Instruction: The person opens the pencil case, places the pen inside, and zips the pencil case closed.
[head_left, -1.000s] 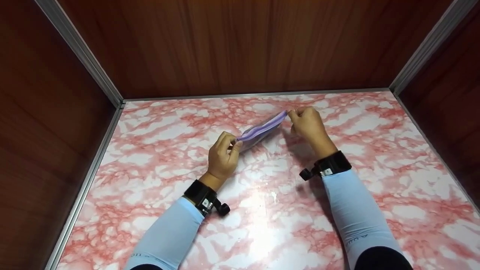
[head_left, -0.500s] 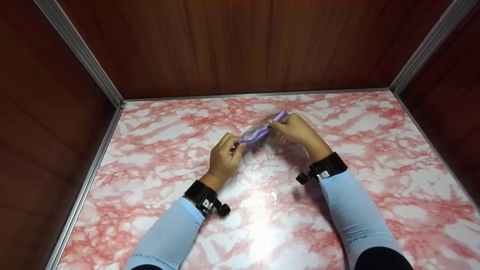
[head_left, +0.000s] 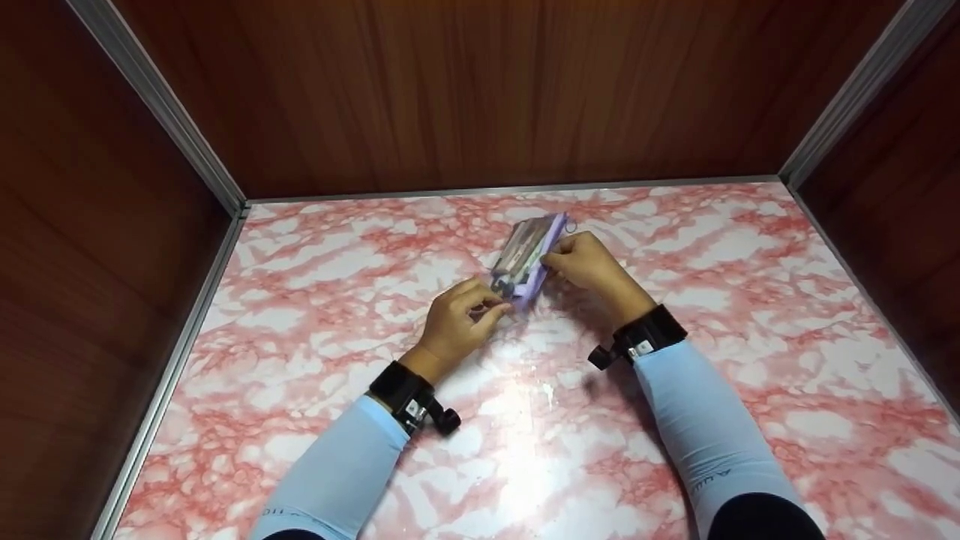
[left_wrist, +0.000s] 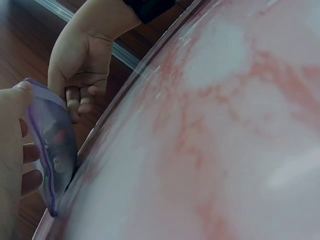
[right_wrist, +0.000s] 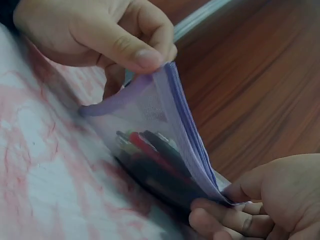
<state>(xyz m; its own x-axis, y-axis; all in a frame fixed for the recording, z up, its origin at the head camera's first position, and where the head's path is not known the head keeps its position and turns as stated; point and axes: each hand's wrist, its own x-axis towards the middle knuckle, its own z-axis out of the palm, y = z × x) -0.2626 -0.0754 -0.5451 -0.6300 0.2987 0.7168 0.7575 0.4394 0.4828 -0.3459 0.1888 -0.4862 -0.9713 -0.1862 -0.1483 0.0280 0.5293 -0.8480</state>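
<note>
A see-through mesh pencil pouch (head_left: 521, 244) with a purple zip edge is held above the table between both hands, tilted. My left hand (head_left: 459, 319) pinches its near corner with thumb and fingers. With thumb and fingertips, my right hand (head_left: 592, 264) grips the zip edge farther along. Inside the pouch, in the right wrist view, lie several dark pen-like sticks (right_wrist: 167, 145) and a red one (right_wrist: 150, 150). A small thin loop (head_left: 571, 226) hangs at the far end of the zip. In the left wrist view, the pouch (left_wrist: 57, 132) bulges toward the table.
The table (head_left: 337, 375) has a red and white marbled top. Dark wood panels (head_left: 487, 97) stand behind it and on both sides, with metal strips (head_left: 172, 124) at the corners. Each wrist wears a black strap (head_left: 401, 386) with a small camera.
My right hand has shifted inward from the pouch's far corner along the zip edge. The pouch has turned steeper, showing its side and contents. My left hand has moved slightly right and nearer.
</note>
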